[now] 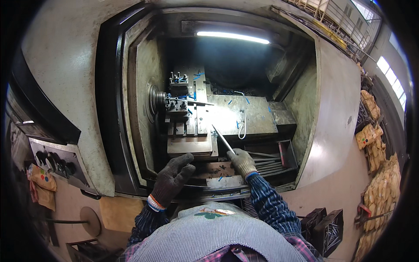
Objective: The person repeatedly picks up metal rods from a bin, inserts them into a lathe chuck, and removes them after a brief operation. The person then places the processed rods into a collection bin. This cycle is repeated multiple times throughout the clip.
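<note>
My right hand [243, 163], in a pale knitted glove, grips the near end of a slim metal rod [223, 139]. The rod points up and left into the lathe's lit enclosure, its far tip over the bright slide. In a dark grey glove, my left hand [173, 180] hovers at the front edge of the opening, fingers apart and nothing in them. Beyond it lies the lathe's carriage [188, 146] with a tool post [177, 106] bearing clamp bolts. The chuck [153, 101] sits at the left wall. Another thin dark bar [200, 103] extends right from near the tool post.
Several metal rods [267, 166] lie in a tray at the enclosure's lower right. A bent white pipe [243, 115] stands over the metal cover, among blue shavings. A lamp [233, 37] glows at the back. Control knobs [54, 161] are at left; bins of parts [331, 233] stand lower right.
</note>
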`<state>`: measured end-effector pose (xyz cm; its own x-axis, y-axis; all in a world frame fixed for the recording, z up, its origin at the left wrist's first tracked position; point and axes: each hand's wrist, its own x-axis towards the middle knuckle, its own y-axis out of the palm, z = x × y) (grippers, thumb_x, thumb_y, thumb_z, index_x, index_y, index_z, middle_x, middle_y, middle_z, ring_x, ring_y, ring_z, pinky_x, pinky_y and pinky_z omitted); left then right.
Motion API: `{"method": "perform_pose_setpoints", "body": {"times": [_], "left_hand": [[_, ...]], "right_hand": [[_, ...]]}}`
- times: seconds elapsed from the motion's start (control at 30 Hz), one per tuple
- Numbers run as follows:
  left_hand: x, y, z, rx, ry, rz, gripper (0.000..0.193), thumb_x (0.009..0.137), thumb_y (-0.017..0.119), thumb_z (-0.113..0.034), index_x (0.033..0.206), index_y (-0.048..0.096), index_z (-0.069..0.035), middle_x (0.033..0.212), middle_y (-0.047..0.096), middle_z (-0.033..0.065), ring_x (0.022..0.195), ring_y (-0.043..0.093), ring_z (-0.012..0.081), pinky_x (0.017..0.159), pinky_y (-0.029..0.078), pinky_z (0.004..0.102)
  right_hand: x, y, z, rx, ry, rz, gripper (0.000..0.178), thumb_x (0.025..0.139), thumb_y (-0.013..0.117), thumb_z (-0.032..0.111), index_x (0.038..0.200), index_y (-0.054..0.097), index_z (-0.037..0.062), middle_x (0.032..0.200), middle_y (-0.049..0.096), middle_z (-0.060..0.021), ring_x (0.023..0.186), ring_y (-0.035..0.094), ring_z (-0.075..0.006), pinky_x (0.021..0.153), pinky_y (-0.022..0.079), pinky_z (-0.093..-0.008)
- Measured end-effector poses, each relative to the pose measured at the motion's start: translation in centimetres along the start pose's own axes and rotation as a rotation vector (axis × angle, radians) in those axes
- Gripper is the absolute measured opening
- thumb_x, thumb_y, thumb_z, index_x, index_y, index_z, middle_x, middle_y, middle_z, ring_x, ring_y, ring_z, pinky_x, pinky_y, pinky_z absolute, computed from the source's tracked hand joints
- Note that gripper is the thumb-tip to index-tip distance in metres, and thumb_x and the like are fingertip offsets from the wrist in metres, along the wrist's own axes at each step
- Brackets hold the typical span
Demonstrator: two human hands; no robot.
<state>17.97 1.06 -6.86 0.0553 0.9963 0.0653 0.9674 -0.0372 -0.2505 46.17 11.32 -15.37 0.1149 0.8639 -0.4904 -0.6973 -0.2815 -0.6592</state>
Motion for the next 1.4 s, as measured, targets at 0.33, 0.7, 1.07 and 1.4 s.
{"method": "perform_pose_setpoints", "body": {"times": [0.33, 0.7, 1.07, 1.4], "left_hand": [[-2.4, -2.6, 3.4, -0.087, -0.08, -0.171, 0.046, 0.102, 0.072, -0.033, 0.135, 0.067, -0.001, 0.135, 0.068, 0.0172, 0.127, 0.065, 0.0266, 0.108, 0.051, 0.0379], [-1.8, -1.1, 0.1, -0.175, -0.059, -0.012, 0.046, 0.102, 0.072, -0.032, 0.136, 0.067, -0.001, 0.135, 0.067, 0.0171, 0.127, 0.064, 0.0261, 0.108, 0.05, 0.0372], [-3.4, -4.8, 1.8, -0.065, -0.116, -0.135, 0.046, 0.103, 0.071, -0.033, 0.136, 0.067, -0.001, 0.135, 0.068, 0.0185, 0.129, 0.064, 0.0285, 0.109, 0.05, 0.0387], [3.8, -2.8, 1.4, 0.053, 0.117, -0.042, 0.051, 0.104, 0.067, -0.042, 0.134, 0.068, -0.001, 0.131, 0.069, 0.0201, 0.124, 0.066, 0.032, 0.106, 0.053, 0.0403]], "right_hand": [[-4.9, -1.5, -3.2, -0.075, 0.063, 0.023, 0.048, 0.1, 0.057, 0.05, 0.113, 0.075, 0.007, 0.079, 0.073, -0.0097, 0.073, 0.072, -0.0222, 0.069, 0.056, -0.0376], [-0.1, -1.9, 8.6, -0.268, -0.394, -0.128, 0.051, 0.106, 0.048, 0.051, 0.138, 0.064, 0.0139, 0.114, 0.076, -0.0151, 0.108, 0.073, -0.0323, 0.094, 0.057, -0.0468], [-0.6, -0.6, 9.2, -0.6, -0.326, -0.079, 0.04, 0.107, 0.05, 0.046, 0.127, 0.064, 0.0148, 0.104, 0.078, -0.0175, 0.1, 0.076, -0.0355, 0.084, 0.06, -0.0517], [-6.6, 0.6, 0.8, -0.127, -0.409, -0.119, 0.054, 0.094, 0.068, 0.064, 0.128, 0.074, 0.023, 0.084, 0.077, -0.007, 0.07, 0.074, -0.0237, 0.066, 0.059, -0.0372]]}}
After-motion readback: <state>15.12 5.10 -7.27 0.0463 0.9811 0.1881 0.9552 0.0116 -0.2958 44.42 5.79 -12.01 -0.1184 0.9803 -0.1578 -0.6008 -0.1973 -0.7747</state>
